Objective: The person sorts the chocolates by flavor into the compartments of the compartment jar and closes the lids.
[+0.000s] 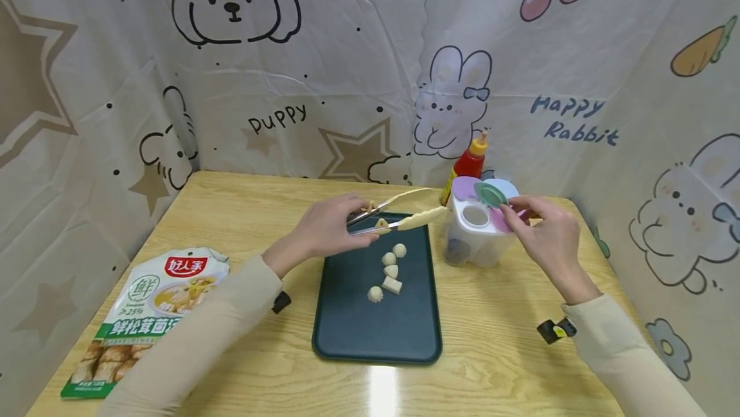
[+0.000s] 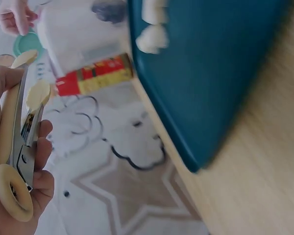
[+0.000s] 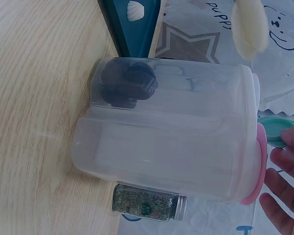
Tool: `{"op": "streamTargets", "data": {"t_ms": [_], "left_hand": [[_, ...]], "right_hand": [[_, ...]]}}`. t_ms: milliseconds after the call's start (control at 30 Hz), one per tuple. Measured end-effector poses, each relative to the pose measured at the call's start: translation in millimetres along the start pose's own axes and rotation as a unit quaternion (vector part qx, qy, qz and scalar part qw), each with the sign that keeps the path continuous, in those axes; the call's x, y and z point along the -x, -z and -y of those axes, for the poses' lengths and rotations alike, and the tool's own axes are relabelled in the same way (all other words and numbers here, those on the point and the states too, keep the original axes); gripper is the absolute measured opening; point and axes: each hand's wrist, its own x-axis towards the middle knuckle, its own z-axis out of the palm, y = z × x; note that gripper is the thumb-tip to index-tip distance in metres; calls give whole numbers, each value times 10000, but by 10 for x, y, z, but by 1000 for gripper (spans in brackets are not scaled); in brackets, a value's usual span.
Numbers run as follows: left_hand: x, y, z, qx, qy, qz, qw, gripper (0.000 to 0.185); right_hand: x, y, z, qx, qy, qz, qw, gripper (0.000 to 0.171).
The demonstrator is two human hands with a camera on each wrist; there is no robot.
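Observation:
My left hand (image 1: 326,227) grips a pair of tongs (image 1: 424,216) with beige tips, spread apart and holding nothing, over the far end of the dark tray (image 1: 358,333). Several small white pieces (image 1: 391,284) lie on that tray. Right of it stands a clear container (image 3: 171,152) with a white top and coloured lids. My right hand (image 1: 549,230) pinches the green lid (image 1: 490,195), which is raised and tilted beside a round opening (image 1: 476,214). Dark lumps (image 3: 127,83) sit low in one compartment. In the left wrist view, the tongs' ring (image 2: 13,193) is near the palm.
Behind the container stands a red and yellow squeeze bottle (image 1: 469,165). A small jar of dried herbs (image 3: 146,202) is beside the container in the right wrist view. At the left of the wooden table (image 1: 260,365) lies a printed food pouch (image 1: 144,314), partly behind my left sleeve.

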Motion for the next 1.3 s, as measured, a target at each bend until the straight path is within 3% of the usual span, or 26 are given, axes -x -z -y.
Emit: {"op": "streamTargets", "data": {"t_ms": [367, 633, 933, 1133, 1300], "left_hand": [[554, 117, 400, -489, 774, -499, 9945, 56], [848, 241, 656, -707, 1228, -690, 9875, 59], [1076, 297, 947, -995, 1745, -573, 9779, 60], [1149, 218, 1085, -1138, 1961, -457, 9729, 63], [1176, 139, 1111, -1130, 1992, -232, 9732, 64]], "right_hand": [[2, -4, -12, 28, 13, 24, 10000, 16], [5, -4, -8, 25, -4, 20, 10000, 16], [0, 0, 16, 3, -28, 22, 10000, 16], [2, -9, 8, -29, -22, 3, 10000, 15], [6, -5, -1, 26, -25, 19, 10000, 16]]}}
